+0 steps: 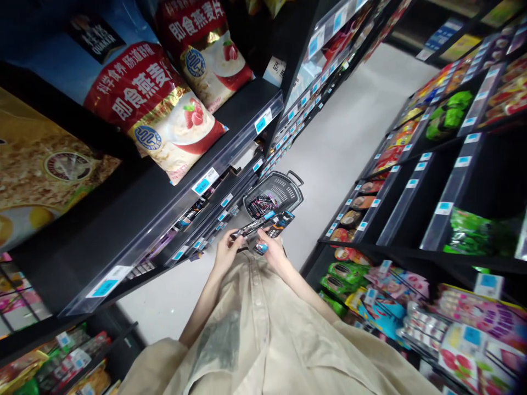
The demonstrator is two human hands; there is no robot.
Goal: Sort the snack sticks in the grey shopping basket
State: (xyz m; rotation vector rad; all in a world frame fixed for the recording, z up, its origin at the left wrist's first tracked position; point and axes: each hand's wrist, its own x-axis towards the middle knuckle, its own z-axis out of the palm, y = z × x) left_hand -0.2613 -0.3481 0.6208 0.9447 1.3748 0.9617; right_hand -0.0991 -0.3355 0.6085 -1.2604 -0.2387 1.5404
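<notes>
My left hand [225, 251] and my right hand [272, 253] are held together in front of my beige shirt. Both are closed on a few slim dark snack packets [268, 224] with blue and orange print, fanned out between them. Just beyond the packets a black shopping basket [284, 189] sits on the grey floor. Inside it lie more dark packets [261, 206] with pink print.
Black shelves line the aisle on both sides. Large red and gold oat bags [156, 104] stand on the left shelf near my head. Green and colourful snack packs [469, 230] fill the right shelves. The grey floor [346, 131] runs ahead between them.
</notes>
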